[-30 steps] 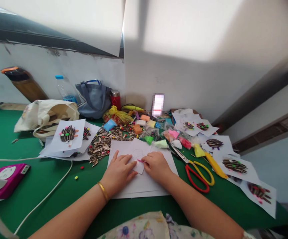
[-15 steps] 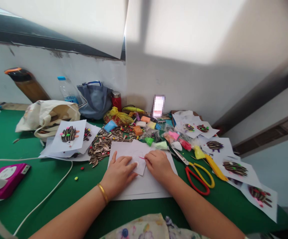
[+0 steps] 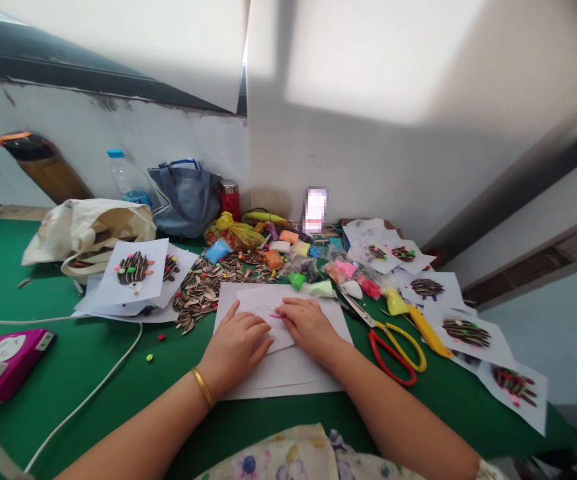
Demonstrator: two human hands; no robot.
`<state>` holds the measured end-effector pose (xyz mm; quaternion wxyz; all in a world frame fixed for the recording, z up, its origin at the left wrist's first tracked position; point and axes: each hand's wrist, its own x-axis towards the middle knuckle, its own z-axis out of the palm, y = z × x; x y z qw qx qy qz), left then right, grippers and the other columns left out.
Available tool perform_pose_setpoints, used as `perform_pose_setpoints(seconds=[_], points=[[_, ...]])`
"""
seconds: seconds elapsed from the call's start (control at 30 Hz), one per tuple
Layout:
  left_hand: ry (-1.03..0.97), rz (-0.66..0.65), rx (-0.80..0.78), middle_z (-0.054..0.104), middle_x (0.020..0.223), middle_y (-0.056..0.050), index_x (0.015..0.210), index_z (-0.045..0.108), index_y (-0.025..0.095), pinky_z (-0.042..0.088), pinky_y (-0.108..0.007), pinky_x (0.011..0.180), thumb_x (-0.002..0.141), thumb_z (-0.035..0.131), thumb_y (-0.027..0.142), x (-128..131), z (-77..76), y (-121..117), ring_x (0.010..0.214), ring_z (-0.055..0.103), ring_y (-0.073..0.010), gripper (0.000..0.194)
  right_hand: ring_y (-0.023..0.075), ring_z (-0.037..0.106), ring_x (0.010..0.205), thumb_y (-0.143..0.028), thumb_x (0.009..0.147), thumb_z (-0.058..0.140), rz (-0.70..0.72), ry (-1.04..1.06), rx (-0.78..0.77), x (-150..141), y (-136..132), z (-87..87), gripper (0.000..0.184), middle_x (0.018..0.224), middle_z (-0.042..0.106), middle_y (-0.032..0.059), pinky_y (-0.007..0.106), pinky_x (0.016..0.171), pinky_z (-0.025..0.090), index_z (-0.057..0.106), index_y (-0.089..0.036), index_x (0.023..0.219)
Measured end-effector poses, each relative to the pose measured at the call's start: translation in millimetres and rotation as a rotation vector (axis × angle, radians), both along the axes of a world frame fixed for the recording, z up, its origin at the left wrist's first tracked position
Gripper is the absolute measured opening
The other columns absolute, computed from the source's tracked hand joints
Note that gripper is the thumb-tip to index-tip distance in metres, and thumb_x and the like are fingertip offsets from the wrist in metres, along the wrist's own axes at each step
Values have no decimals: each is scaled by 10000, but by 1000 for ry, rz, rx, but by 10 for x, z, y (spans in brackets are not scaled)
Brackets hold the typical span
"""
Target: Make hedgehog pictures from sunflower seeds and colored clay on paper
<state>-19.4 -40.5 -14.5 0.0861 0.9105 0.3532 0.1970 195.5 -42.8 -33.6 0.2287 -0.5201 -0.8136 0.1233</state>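
Observation:
My left hand lies with fingers stretched over a small white sheet of paper, pressing on it. The sheet rests on larger white paper and carries faint lines. In the fingers of my right hand is a thin pink stick; its tip points left over the small sheet, and its exact kind is too small to tell. Scissors with red and yellow handles lie open just right of the paper. Behind the paper spreads a heap of striped sunflower seeds.
Bags of coloured clay, among them a light green one, line the paper's far edge. Seed pictures lie at the left and right. A blue bag, a white cable and a magenta box are farther out.
The small sheet has turned and now lies more crosswise. My right hand has shifted slightly left with the pink stick. The left hand stays on the paper.

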Motion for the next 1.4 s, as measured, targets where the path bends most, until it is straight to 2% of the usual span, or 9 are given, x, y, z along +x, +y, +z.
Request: perform_pose_setpoints(seconds=[0.07,0.13,0.3,0.4,0.53,0.63,0.77,0.87,1.4], points=[[18,2,-7,684,1174,-58,1091,663,243,208,-546,1159,898,551,289,-34,-26,33,1186,571,-242,228,195,517,1244,-140,934,519,7,6,17,-4,5,4,232,1164,694,52,366,1009,320,630,-213,1123],[46,-7,-21,631,1291,-66,1183,626,255,199,-565,1158,871,580,272,-63,-60,55,1277,506,-264,316,200,530,1197,-148,938,508,-26,15,65,3,-4,20,202,1143,692,56,358,988,335,643,-207,1076],[58,68,-5,642,1258,-59,1199,611,297,107,-632,1154,835,645,319,-45,-91,18,1163,569,-270,367,200,565,893,-197,907,567,-156,-52,110,70,-73,69,134,888,674,49,318,835,382,697,-211,932],[75,107,21,652,1211,-64,1183,615,290,136,-647,1141,824,668,376,10,-59,-40,1076,584,-277,373,185,570,818,-208,901,581,-174,-83,80,97,-114,71,144,836,667,37,297,780,386,717,-217,950],[102,116,30,646,1197,-70,1188,615,270,181,-638,1135,835,656,422,47,-29,-81,1051,581,-278,387,179,595,824,-171,870,595,-169,-113,30,77,-159,58,153,831,684,32,281,756,392,728,-220,928],[94,99,36,639,1204,-75,1190,623,281,185,-646,1132,819,683,390,42,-47,-66,1105,563,-288,391,172,606,820,-160,857,600,-161,-120,4,53,-192,54,143,825,694,28,274,753,396,725,-216,897],[58,-11,27,594,1301,-83,1149,654,289,261,-591,1129,836,665,295,39,-111,-20,1234,507,-284,313,173,609,815,-173,854,601,-164,-130,-4,37,-214,53,123,831,700,27,276,750,400,716,-210,877],[61,-66,4,596,1310,-80,1158,651,292,317,-568,1106,869,623,274,43,-150,-1,1232,520,-272,291,175,612,819,-176,852,598,-160,-133,-13,21,-218,49,117,829,699,32,276,751,403,711,-207,864],[102,-47,1,597,1308,-86,1218,628,281,351,-529,1090,897,589,313,56,-183,-4,1221,526,-274,326,177,613,811,-172,838,590,-142,-135,-47,-28,-242,64,107,830,702,33,277,742,393,693,-200,837]])
